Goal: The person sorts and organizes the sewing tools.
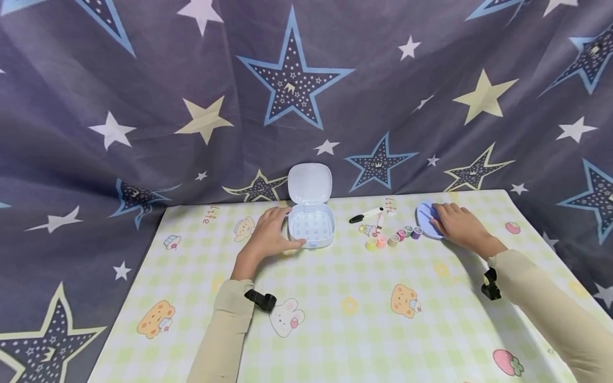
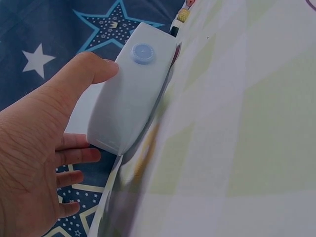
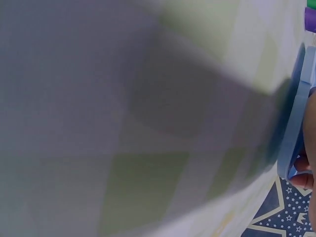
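Note:
A pale blue plastic box [image 1: 311, 246] stands near the table's back edge, its hinged lid [image 1: 309, 183] raised. Rows of small round bumps mark its floor. My left hand [image 1: 270, 233] holds the box from the left, thumb by the front and fingers toward the back corner. In the left wrist view the thumb lies against the box front [image 2: 131, 94], near a round latch [image 2: 142, 54]. Farther right, my right hand [image 1: 462, 226] grips a flat blue rounded tray [image 1: 424, 217] by its right side. The right wrist view catches only the tray's edge [image 3: 291, 133] and some curled fingers.
Several small colored pots [image 1: 393, 240] stand in a loose row between the box and the tray. Behind them lie a black-and-white marker [image 1: 366, 215] and a slim white-and-pink stick [image 1: 380, 220]. A star-printed curtain [image 1: 297, 80] hangs behind the checked tablecloth [image 1: 335, 340].

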### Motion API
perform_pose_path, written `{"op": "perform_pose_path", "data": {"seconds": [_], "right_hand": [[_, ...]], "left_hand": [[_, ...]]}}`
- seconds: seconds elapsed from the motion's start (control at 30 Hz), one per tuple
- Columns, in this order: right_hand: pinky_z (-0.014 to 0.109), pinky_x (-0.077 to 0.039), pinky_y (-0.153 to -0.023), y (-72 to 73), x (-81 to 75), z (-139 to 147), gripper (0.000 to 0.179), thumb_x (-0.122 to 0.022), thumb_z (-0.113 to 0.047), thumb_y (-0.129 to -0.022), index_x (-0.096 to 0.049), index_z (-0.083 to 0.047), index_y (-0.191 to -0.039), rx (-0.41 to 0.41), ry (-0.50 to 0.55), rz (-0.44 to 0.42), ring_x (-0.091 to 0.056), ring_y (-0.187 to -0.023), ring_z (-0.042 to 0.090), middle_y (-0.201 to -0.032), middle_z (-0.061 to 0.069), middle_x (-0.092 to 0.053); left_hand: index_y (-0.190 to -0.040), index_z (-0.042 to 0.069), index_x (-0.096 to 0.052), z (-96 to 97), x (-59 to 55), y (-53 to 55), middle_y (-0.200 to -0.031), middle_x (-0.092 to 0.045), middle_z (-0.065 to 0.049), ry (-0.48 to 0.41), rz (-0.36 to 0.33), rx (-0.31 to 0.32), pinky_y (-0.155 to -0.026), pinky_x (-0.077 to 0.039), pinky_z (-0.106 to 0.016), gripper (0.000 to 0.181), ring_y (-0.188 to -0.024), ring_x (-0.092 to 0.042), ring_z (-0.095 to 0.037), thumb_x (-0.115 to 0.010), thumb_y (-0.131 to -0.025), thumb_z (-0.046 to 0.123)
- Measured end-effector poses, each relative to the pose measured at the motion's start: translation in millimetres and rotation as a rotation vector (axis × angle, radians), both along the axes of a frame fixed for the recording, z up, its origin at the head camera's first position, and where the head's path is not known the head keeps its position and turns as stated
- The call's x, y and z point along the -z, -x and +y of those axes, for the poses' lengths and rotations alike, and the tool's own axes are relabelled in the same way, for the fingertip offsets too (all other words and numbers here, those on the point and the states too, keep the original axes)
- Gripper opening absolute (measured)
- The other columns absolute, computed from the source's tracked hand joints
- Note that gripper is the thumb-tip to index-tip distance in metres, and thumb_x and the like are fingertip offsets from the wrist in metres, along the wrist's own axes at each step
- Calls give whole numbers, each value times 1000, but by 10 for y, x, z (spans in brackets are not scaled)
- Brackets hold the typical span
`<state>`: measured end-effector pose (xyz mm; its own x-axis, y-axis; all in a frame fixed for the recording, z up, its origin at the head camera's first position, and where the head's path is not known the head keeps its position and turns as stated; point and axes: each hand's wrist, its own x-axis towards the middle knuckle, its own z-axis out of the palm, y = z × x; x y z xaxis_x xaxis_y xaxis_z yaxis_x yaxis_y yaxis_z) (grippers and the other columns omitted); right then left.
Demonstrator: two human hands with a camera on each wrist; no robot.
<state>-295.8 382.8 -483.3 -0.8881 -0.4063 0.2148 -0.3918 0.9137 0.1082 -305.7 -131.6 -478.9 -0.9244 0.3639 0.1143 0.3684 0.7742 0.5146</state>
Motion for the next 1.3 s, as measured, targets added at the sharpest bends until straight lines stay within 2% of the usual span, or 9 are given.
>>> {"op": "perform_pose_path", "data": {"seconds": [0.3, 0.8, 1.03, 1.3], "right_hand": [[64, -49, -93, -8, 28, -25, 45, -53, -23, -105, -49, 11, -134, 27, -11, -58, -57, -114, 49, -121, 32, -60], [61, -50, -88, 24, 62, -36, 41, -54, -19, -104, -50, 12, -131, -27, -33, -64, -59, -108, 47, -116, 31, -63], [63, -48, -94, -29, 91, -8, 42, -51, -20, -106, -49, 10, -135, -3, 7, -95, -57, -112, 49, -121, 32, -61], [64, -47, -96, 6, 117, -15, 44, -49, -22, -107, -47, 9, -138, 19, 32, -124, -55, -115, 49, -123, 33, -59]], "left_hand": [[-155, 7, -40, -10, 5, 7, -156, -43, -16, 14, 6, -6, -126, -22, -55, 103, -149, -31, -38, -83, -74, 56], [-150, 7, -46, -14, -8, 0, -151, -49, -15, 29, 73, 7, -126, -21, -54, 100, -147, -36, -36, -85, -71, 55], [-148, 6, -48, 12, 13, 17, -148, -51, -14, 50, 134, 22, -124, -25, -54, 98, -144, -39, -34, -84, -70, 56], [-149, 7, -47, 4, 44, 28, -149, -50, -13, 60, 133, 11, -123, -27, -53, 100, -144, -40, -33, -85, -71, 56]]}}
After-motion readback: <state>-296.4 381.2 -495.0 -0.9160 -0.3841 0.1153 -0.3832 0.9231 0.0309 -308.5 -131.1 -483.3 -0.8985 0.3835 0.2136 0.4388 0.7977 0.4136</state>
